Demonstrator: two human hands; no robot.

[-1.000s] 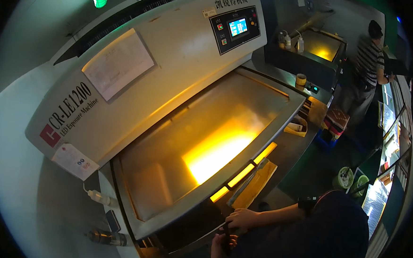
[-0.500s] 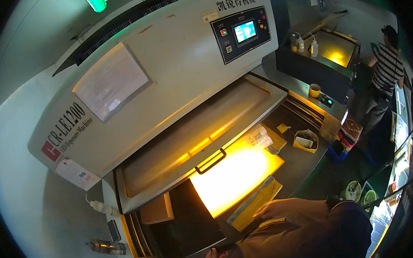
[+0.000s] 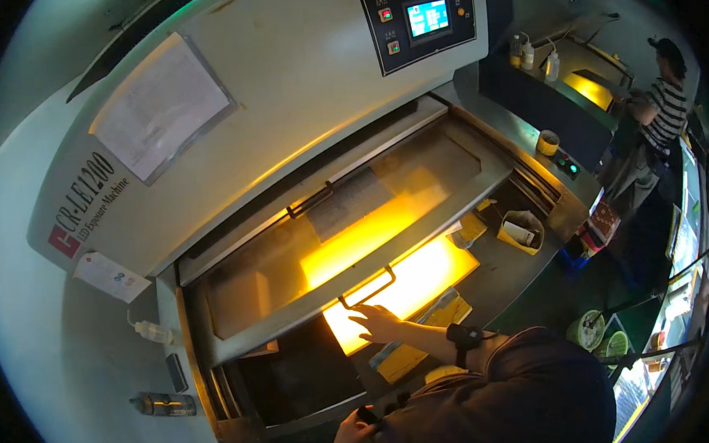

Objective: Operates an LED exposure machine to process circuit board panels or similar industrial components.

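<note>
Over the lit work bed, my right hand (image 3: 375, 322) reaches out with fingers spread, just below the black handle (image 3: 375, 288) on the front edge of the metal-framed cover (image 3: 254, 301). I cannot tell whether the fingertips touch it. Under that edge lies a brightly glowing yellow-white sheet (image 3: 423, 278). A flat yellow packet (image 3: 415, 352) lies close to my right forearm. At the bottom, my left hand (image 3: 350, 438) hangs near the bed's front edge, partly cut off by the picture. Its fingers do not show well. A dark board (image 3: 304, 387) fills the left of the bed.
The machine's grey hood (image 3: 281, 88) with a lit screen (image 3: 428, 18) rises behind. Right of the bed stands a paper-filled yellow container (image 3: 521, 232). A dark bottle (image 3: 164, 404) and a phone-like slab (image 3: 176, 373) lie left. A person in a striped shirt (image 3: 663, 113) stands far right.
My right hand has moved from the yellow packet up and left to the handle. More of the cover shows below the hood, with a second handle behind it. My view has shifted.
</note>
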